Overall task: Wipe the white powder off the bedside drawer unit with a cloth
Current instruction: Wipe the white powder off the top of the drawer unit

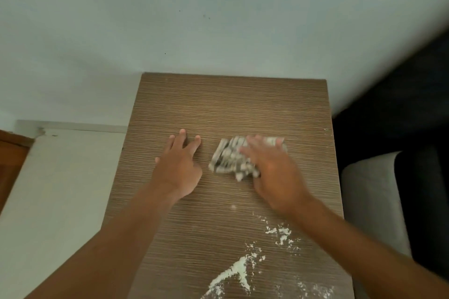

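1. Two hands rest on the drawer unit point(218, 104) top: the left hand point(178, 170) spread flat on bare wood, the blurred right hand point(272, 177) pressing straight fingers on the cloth point(228, 160)
2. Bare, ribbed wood-grain surface lies beyond the cloth up to the back edge at the wall point(194, 19)
3. White powder point(233, 272) lies in clumps and streaks near the front right, apart from the crumpled striped cloth
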`<action>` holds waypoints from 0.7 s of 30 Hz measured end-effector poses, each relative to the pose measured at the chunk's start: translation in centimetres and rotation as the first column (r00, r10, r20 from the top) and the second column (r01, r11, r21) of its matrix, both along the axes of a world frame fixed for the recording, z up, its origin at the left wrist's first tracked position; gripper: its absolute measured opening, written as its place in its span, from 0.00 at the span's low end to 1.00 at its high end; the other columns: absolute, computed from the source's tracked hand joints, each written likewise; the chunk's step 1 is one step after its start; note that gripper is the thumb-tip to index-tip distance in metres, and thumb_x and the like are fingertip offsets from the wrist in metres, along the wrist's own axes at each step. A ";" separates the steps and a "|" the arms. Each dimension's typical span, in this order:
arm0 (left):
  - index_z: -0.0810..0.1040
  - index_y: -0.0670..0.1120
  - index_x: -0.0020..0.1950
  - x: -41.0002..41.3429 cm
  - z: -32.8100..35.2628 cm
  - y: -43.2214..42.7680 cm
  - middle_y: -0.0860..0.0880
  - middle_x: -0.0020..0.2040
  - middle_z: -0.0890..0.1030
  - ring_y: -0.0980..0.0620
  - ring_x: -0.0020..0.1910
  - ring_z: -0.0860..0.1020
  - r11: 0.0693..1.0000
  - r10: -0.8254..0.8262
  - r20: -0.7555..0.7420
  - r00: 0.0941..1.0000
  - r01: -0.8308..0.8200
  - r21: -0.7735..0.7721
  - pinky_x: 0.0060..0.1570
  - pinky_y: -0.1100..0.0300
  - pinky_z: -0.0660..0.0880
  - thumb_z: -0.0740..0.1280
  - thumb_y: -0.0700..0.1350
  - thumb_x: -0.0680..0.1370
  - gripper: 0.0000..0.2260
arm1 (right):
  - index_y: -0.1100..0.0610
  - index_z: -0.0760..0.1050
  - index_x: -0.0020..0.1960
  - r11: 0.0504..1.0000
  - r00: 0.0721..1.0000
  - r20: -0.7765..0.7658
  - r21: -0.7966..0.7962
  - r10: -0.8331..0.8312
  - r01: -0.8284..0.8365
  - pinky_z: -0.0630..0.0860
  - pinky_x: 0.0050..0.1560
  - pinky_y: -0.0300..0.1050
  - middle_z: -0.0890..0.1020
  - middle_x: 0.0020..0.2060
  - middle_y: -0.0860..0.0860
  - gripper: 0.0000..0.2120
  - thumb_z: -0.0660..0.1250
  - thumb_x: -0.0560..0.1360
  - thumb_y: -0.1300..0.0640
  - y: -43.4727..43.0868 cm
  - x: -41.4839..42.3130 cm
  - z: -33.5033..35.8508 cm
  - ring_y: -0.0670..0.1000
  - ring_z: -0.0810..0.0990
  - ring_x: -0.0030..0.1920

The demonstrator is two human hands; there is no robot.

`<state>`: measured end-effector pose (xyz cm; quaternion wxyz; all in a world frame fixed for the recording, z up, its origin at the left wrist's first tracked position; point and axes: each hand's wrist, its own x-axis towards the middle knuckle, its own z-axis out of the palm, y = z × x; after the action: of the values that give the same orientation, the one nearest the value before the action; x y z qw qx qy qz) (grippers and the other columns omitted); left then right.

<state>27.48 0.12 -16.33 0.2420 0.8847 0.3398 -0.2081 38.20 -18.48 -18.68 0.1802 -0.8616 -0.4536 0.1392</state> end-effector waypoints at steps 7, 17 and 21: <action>0.54 0.56 0.79 -0.4 0.5 0.4 0.52 0.80 0.43 0.50 0.79 0.40 0.995 -0.014 -0.001 1.000 0.014 -0.096 0.75 0.41 0.48 0.54 0.38 0.80 0.28 | 0.46 0.69 0.65 0.936 0.936 0.000 -0.017 0.351 -0.351 0.71 0.64 0.58 0.77 0.64 0.46 0.29 0.71 0.66 0.43 -7.2 -12.5 -0.3 0.49 0.73 0.67; 0.56 0.51 0.79 -1.2 1.7 1.8 0.54 0.80 0.48 0.52 0.79 0.47 0.975 0.000 0.029 1.000 0.007 -0.220 0.75 0.55 0.46 0.54 0.38 0.81 0.26 | 0.53 0.76 0.62 0.976 0.984 -0.045 0.127 -0.175 0.179 0.76 0.50 0.48 0.81 0.58 0.49 0.24 0.71 0.67 0.65 0.8 -6.5 6.3 0.52 0.79 0.56; 0.68 0.52 0.73 -1.1 2.4 2.2 0.54 0.67 0.70 0.50 0.71 0.65 0.945 0.160 0.095 0.982 -0.125 -0.303 0.61 0.59 0.62 0.55 0.40 0.82 0.21 | 0.48 0.69 0.69 0.991 0.986 -0.111 0.036 -0.122 0.126 0.71 0.62 0.51 0.72 0.68 0.46 0.26 0.60 0.73 0.64 7.1 -3.5 3.9 0.51 0.70 0.66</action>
<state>26.40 2.33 -13.94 0.4057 0.8224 0.3530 -0.1855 34.74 -11.41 -14.80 0.2311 -0.8753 -0.3915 0.1645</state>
